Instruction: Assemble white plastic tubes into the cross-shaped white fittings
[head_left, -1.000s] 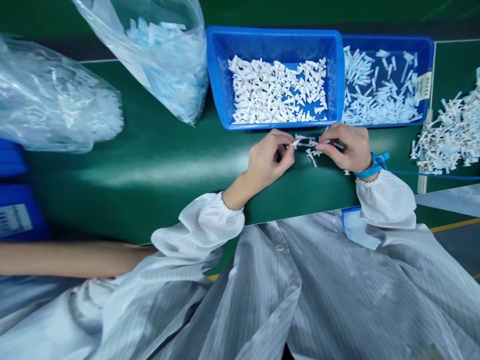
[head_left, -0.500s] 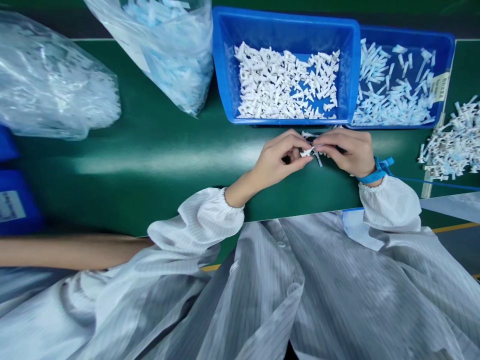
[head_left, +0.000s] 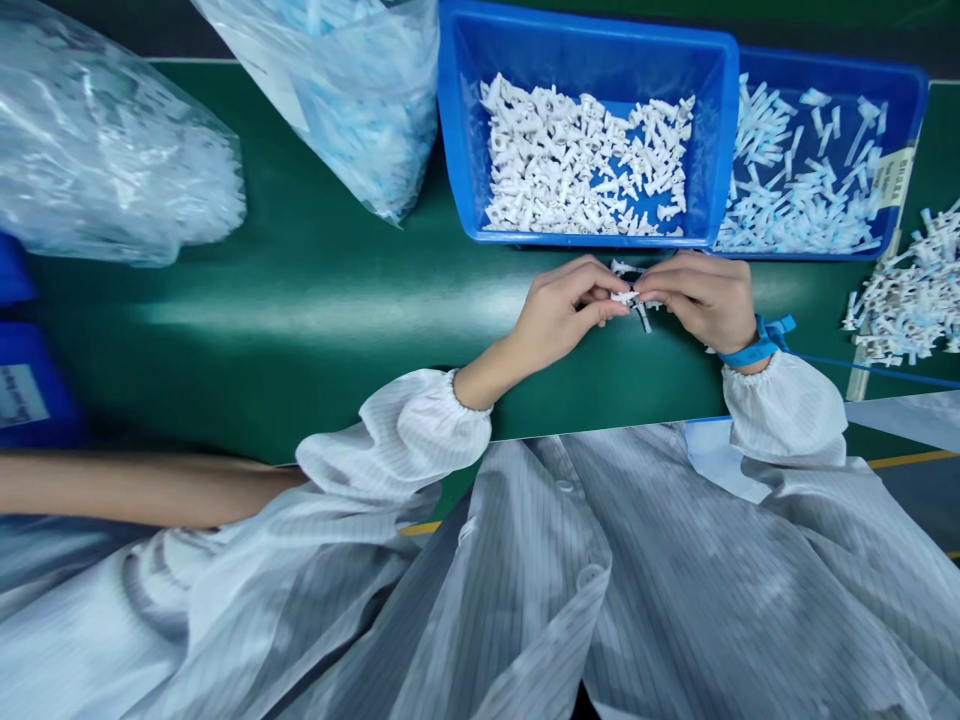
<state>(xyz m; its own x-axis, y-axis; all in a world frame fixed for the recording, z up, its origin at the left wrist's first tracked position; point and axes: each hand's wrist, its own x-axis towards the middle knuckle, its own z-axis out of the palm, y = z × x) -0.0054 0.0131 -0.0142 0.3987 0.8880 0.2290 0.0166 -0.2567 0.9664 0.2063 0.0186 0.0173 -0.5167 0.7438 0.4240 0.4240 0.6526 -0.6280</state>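
Observation:
Over the green table, my left hand (head_left: 568,310) is closed in a pinch on a small white plastic fitting (head_left: 623,297), whose narrow end points toward my other hand. My right hand (head_left: 703,298), with a blue band (head_left: 759,343) round its wrist, is pinched close at that end. What its fingertips hold is too small and hidden to make out. Several loose fittings and tube-like pieces (head_left: 643,318) lie on the table under and between my hands. Just beyond them stands a blue bin (head_left: 585,240) of white fittings (head_left: 570,160).
A second blue bin (head_left: 919,110) holds pale-blue tubes (head_left: 802,210). Mixed pieces (head_left: 911,300) are heaped at the right. Clear plastic bags (head_left: 360,110) of parts stand at the back left. Another person's forearm (head_left: 142,488) reaches in from the left, near blue boxes (head_left: 37,385).
The view has shifted slightly, so the bins sit farther right. Both hands stay pinched together, and the white fitting lies more level between them.

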